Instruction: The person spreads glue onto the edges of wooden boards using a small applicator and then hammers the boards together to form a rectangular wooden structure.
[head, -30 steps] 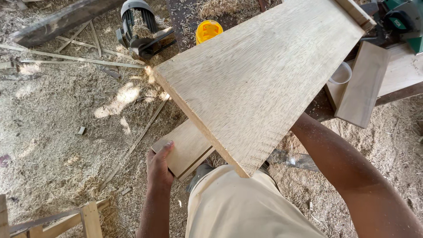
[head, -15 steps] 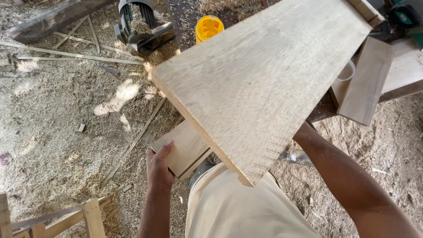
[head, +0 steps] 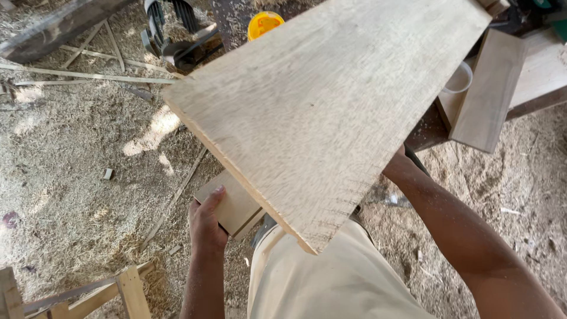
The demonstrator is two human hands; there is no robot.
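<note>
Timber: a wide, rough-sawn plank (head: pixel 331 112) is carried at waist height above the sawdust floor (head: pixel 77 195). It looks stiff and fairly heavy, with a fuzzy, splintery face; gripping both long edges would suit it. The left hand (head: pixel 207 221) curls around the edge of a smaller flat board (head: pixel 233 204) beneath. The right hand is hidden under the plank, so its state cannot be told.

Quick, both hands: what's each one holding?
Left hand: grip closed on the small board.
Right hand: hidden under the big plank; grip cannot be told.
</note>
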